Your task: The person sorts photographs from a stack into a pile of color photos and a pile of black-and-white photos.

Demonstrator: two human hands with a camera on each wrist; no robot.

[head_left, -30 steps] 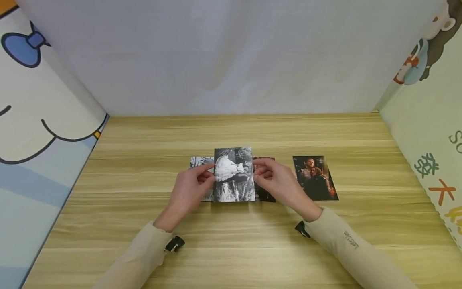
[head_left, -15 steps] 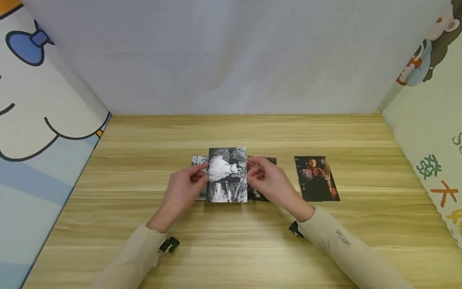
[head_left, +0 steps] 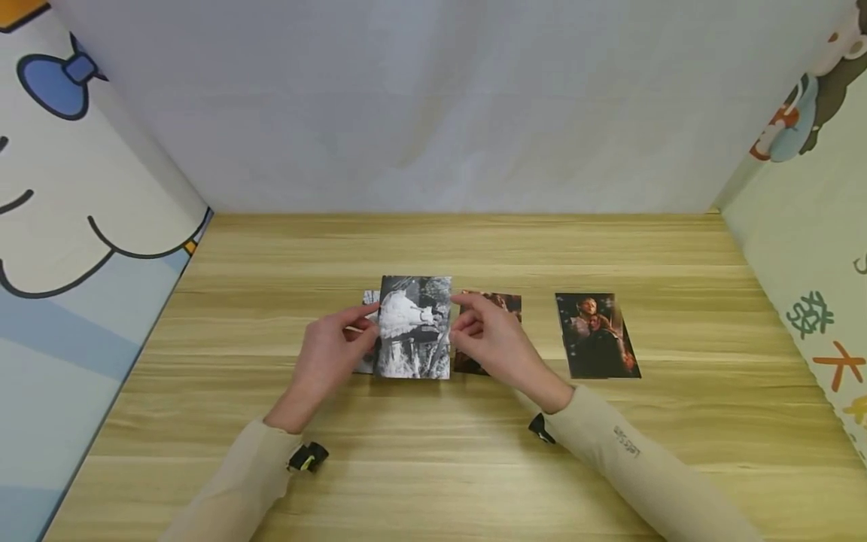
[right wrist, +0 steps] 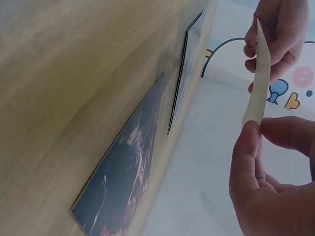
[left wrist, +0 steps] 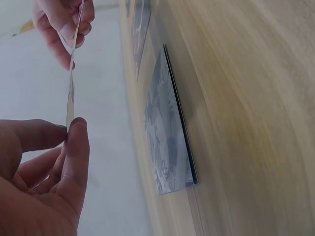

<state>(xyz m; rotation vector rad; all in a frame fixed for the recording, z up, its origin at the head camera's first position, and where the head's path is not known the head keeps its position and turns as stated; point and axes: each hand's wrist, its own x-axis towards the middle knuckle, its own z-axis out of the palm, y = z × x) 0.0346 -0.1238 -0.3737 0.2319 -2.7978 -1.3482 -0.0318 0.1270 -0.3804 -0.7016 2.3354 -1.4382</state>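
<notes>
A black-and-white photo card (head_left: 415,327) showing a white dress hangs above the table, held between both hands. My left hand (head_left: 333,348) pinches its left edge between thumb and fingertips. My right hand (head_left: 500,342) pinches the opposite edge the same way. In both wrist views the held card is seen edge-on, raised off the wood. Below it to the left lies another black-and-white card (left wrist: 165,130) with a dark, thick edge, perhaps stacked; the held card and left hand partly cover it. Under the right hand lies a dark colour card (right wrist: 130,162), partly hidden.
Farther right on the wooden table (head_left: 433,459) lies another dark colour card (head_left: 597,336) picturing two people. A white curtain-like wall (head_left: 433,105) stands behind the table. Panels with cartoon drawings (head_left: 68,248) flank both sides.
Both hands have shifted left together with the held card. More of the dark colour card near the right hand shows; less of the left black-and-white card does. The far-right card stays put.
</notes>
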